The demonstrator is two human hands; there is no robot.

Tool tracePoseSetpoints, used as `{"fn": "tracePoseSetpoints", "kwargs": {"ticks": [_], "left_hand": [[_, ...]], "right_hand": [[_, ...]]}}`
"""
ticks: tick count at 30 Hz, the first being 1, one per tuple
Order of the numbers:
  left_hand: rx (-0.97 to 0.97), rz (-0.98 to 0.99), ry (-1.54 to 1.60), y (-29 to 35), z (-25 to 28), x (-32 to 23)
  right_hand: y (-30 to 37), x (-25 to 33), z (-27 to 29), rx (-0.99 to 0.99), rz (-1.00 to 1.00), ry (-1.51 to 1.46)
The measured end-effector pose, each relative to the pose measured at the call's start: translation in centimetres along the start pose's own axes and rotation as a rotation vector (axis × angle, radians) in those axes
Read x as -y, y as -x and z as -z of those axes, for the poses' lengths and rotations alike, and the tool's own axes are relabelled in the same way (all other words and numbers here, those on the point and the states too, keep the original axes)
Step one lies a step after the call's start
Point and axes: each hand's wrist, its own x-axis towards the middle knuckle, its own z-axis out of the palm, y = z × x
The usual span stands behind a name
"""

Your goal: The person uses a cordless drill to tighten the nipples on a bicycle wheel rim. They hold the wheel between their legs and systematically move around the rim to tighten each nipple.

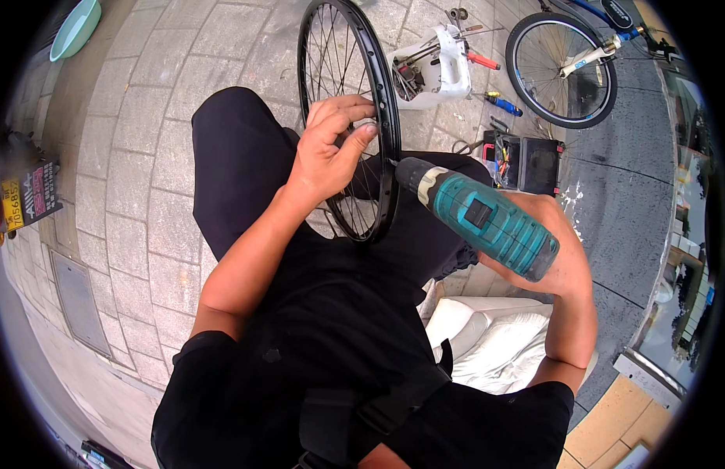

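A bare black bicycle wheel stands upright between my knees, its rim and spokes showing and no tyre on it. My left hand grips the rim from the left, thumb and fingers closed at its edge near the spokes. A teal and black cordless drill points at the rim's outer face from the right, its tip at or very near the rim. Beneath the drill's body my right hand is hidden; my right forearm bends in behind it, and the hand appears to hold the handle.
Beyond the wheel stands a white cut-open container of tools. Right of it are a blue tool, an open black toolbox and a bicycle's tyred wheel. White sacks lie by my right side. A green basin sits far left.
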Motion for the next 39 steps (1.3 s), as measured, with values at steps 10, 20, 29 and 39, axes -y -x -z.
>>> {"fn": "tracePoseSetpoints", "kwargs": {"ticks": [10,20,29,39], "left_hand": [[0.123,0.255,0.454,1.0,-1.0,1.9],[0.104,0.251,0.411,0.4,-1.2,1.4],[0.106,0.254,0.408,0.1,-1.4,1.2],[0.145,0.198,0.409,-0.1,-2.5,1.1]], "right_hand": [[0.0,-0.7,0.3,-0.088,0.023,-0.168],[-1.0,-1.1,0.3,-0.117,0.009,-0.139],[-1.5,-1.0,-0.1,-0.139,-0.014,-0.142],[-1.1,2.6,-1.1,-0.144,-0.573,-0.681]]}}
